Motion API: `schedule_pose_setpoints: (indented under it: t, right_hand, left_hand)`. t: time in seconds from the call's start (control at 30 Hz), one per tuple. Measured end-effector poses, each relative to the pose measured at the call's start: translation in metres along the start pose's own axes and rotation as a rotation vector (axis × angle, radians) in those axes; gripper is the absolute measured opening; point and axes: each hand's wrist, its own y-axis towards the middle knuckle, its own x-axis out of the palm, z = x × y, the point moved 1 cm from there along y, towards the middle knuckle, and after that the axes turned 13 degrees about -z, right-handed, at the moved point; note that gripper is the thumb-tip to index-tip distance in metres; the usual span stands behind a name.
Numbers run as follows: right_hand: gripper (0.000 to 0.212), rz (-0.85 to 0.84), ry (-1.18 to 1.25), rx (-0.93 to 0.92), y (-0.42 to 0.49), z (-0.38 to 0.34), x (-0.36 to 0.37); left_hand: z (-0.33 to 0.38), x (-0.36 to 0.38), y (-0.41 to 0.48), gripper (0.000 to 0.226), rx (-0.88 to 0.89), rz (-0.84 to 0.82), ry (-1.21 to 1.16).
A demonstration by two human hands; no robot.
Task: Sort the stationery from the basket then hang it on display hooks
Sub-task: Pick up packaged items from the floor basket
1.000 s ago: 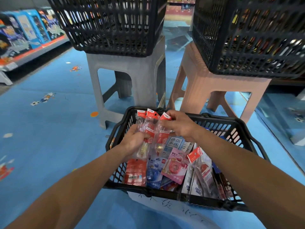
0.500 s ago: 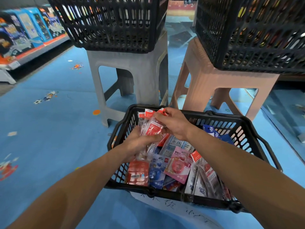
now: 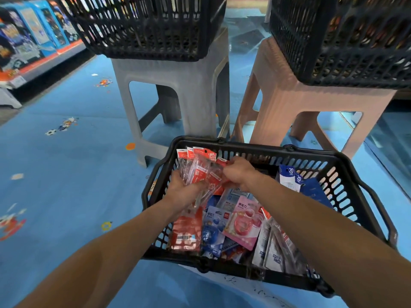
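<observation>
Head view: left grip (image 3: 184,192) clenched round fan of red-topped packets (image 3: 200,168), frame centre, above basket (image 3: 255,148). Right grip (image 3: 239,174) pinching packet edge. Advice: square tops together, keep like with like, hold firm before hooks.

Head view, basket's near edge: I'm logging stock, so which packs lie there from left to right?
Red pack → blue pack → pink pack → clear grey packs.
</observation>
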Motion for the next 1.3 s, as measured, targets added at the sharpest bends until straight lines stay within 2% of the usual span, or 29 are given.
schedule_pose_setpoints:
  t: [0.1, 0.23, 0.47, 0.6, 0.77, 0.87, 0.9, 1.0, 1.1, 1.17, 1.2, 1.3]
  right_hand:
    - [0.017, -0.099, 0.065, 0.005, 0.002, 0.002, 0.005]
    - [0.016, -0.082, 0.139, -0.018, 0.009, 0.004, 0.011]
    - [0.019, 0.111, 0.052, -0.117, 0.006, -0.003, 0.009]
    - [0.013, 0.131, 0.044, -0.283, -0.014, -0.011, -0.004]
    - [0.006, 0.078, 0.1, -0.407, -0.036, -0.017, -0.023]
    - [0.012, -0.052, 0.231, -0.405, -0.049, -0.018, -0.028]
    - [0.014, -0.087, 0.258, -0.399, -0.054, -0.019, -0.028]
    - [0.018, -0.166, 0.29, -0.387, -0.059, -0.019, -0.026]
    - [0.018, -0.188, 0.306, -0.386, -0.06, -0.021, -0.024]
    - [0.019, -0.186, 0.315, -0.382, -0.061, -0.021, -0.023]
    - [0.02, -0.188, 0.315, -0.38, -0.061, -0.021, -0.023]
    - [0.021, -0.192, 0.299, -0.379, -0.061, -0.02, -0.024]
  left_hand:
    - [-0.003, 0.001, 0.004, 0.1, 0.018, 0.008, 0.014]
    - [-0.004, 0.002, 0.003, 0.082, 0.031, 0.009, 0.023]
    - [-0.009, -0.003, 0.008, 0.064, -0.005, 0.024, 0.026]
    - [-0.002, -0.005, 0.004, 0.083, -0.031, 0.003, -0.021]
    - [0.007, -0.002, -0.004, 0.077, -0.048, -0.028, -0.042]
    - [0.009, 0.002, -0.007, 0.104, -0.079, -0.024, -0.064]
    - [0.009, 0.003, -0.008, 0.107, -0.085, -0.028, -0.07]
    - [0.005, 0.005, 0.001, 0.101, -0.13, -0.063, -0.126]
    - [0.007, 0.008, -0.004, 0.092, -0.116, -0.169, -0.171]
    - [0.015, 0.012, -0.016, 0.062, -0.066, -0.183, -0.181]
    - [0.017, 0.013, -0.018, 0.055, -0.042, -0.181, -0.194]
    - [0.019, 0.013, -0.016, 0.066, -0.009, -0.249, -0.219]
